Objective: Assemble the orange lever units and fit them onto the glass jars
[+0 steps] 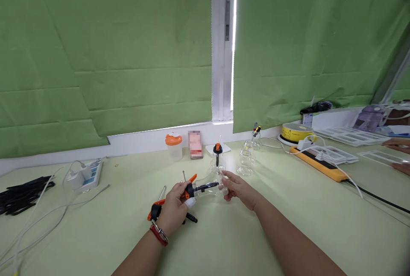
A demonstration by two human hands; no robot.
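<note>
My left hand (174, 207) is closed round the orange-and-black pump head (191, 189) fitted to a clear plastic bottle (211, 186) held on its side above the table. My right hand (235, 188) grips the bottle's far end. One fingertip of my left hand is wrapped in white tape. Beneath my left hand another orange-and-black pump head (156, 210) lies on the table. A bottle with its pump fitted (218, 158) stands upright just behind. Two clear bottles without pumps (246, 161) stand to its right.
A small orange-lidded jar (174, 145) and a pink packet (195, 144) stand at the window ledge. A white power strip (86, 175) with cables lies left, black items (22, 192) far left. An orange power strip (320, 162), yellow tape roll (297, 132) and clear trays (349, 136) lie right; another person's hands (399, 156) at right edge.
</note>
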